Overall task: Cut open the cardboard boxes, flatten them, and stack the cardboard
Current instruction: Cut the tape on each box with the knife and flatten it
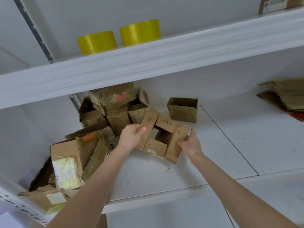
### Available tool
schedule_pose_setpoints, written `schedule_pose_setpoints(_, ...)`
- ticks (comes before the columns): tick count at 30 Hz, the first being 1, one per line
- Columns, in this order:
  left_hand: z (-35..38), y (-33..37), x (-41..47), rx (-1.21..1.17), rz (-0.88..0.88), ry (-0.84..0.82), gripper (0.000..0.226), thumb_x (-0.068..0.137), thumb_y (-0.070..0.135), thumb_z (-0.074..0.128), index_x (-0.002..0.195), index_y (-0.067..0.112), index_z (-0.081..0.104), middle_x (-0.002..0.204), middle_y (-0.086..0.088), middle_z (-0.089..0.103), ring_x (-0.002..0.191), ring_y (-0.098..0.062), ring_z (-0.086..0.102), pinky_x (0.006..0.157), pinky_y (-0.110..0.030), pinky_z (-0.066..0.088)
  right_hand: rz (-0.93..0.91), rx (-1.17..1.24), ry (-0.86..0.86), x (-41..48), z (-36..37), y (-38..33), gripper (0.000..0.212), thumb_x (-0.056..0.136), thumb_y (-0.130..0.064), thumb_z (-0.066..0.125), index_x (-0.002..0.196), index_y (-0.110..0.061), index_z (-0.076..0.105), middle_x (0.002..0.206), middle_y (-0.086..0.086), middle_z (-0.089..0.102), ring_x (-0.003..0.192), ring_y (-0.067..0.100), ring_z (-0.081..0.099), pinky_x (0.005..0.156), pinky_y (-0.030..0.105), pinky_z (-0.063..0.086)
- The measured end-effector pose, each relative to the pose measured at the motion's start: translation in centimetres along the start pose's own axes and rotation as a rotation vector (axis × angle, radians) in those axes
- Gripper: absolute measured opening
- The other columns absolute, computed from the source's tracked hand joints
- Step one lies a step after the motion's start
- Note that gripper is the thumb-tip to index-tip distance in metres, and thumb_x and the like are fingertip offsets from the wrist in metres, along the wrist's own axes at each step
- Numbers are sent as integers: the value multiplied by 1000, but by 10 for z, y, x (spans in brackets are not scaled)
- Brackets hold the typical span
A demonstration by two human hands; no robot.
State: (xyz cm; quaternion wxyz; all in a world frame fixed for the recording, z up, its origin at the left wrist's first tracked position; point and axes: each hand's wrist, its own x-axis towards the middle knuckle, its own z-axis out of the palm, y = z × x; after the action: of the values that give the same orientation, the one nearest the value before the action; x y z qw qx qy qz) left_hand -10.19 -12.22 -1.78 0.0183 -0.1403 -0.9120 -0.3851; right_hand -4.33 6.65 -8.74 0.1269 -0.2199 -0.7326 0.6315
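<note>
Box (166, 125), flaps open, spans between the grips low over the shelf (213, 153), long axis running grip to grip: left grip (131, 137) pinches its left flap, right grip (191, 145) clamps the right flap.

On my feed a white shelving unit fills the view. Its upper shelf (148, 63) runs across with a thick rounded front edge. The lower shelf (222, 153) is made of flat white panels that meet at a thin seam (228, 139). A grey slotted upright (35, 30) rises at the back left against a plain white wall (74, 14). 2 yellow rolls (97, 42) stand side by side on the upper shelf. The light is soft and even.
</note>
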Motion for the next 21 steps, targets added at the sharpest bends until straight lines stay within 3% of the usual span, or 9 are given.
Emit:
schedule_pose_setpoints(3,7,4,-7,74,81,-2,32,98,27,49,91,2,66,83,-19,67,81,-34,64,76,-44,52,-235,-615,140,5,-10,-3,87,85,-31,71,150,-16,15,136,8,45,125,29,45,96,41,45)
schedule_pose_setpoints(6,17,13,-12,236,240,-25,22,98,27,50,92,15,68,70,0,62,69,-19,60,58,-27,44,-345,-969,129,6,-3,-15,91,77,-65,63,147,-22,25,137,4,44,125,27,42,92,38,44)
schedule_pose_setpoints(8,19,15,-13,323,294,-23,22,98,29,51,101,19,70,71,7,61,68,-12,57,56,-22,39,-367,-1031,133,5,1,-21,67,82,-63,58,134,-23,43,120,2,53,109,24,53,77,32,45)
schedule_pose_setpoints(11,11,7,-11,398,296,52,26,99,31,49,115,25,67,92,3,69,83,-16,62,69,-32,52,-435,-1016,116,7,-6,-22,26,95,-42,49,109,-21,56,93,-2,61,75,18,54,60,26,41)
schedule_pose_setpoints(13,8,3,-9,351,291,97,25,98,30,50,115,24,68,91,4,68,82,-16,62,67,-30,51,-455,-1000,98,8,-8,-20,27,95,-48,46,104,-23,50,91,-4,61,74,18,53,58,27,40)
schedule_pose_setpoints(17,17,5,-12,355,336,82,22,97,31,52,107,25,70,79,9,62,69,-9,55,55,-18,37,-346,-1097,117,3,9,-19,68,75,-78,51,113,-22,49,102,-3,58,99,21,57,62,29,37)
schedule_pose_setpoints(21,23,3,-16,386,401,-1,22,96,34,53,108,27,70,88,6,68,77,-13,62,60,-19,41,-305,-1142,145,3,4,-15,51,82,-68,52,104,-22,51,82,-4,50,74,18,49,58,27,34)
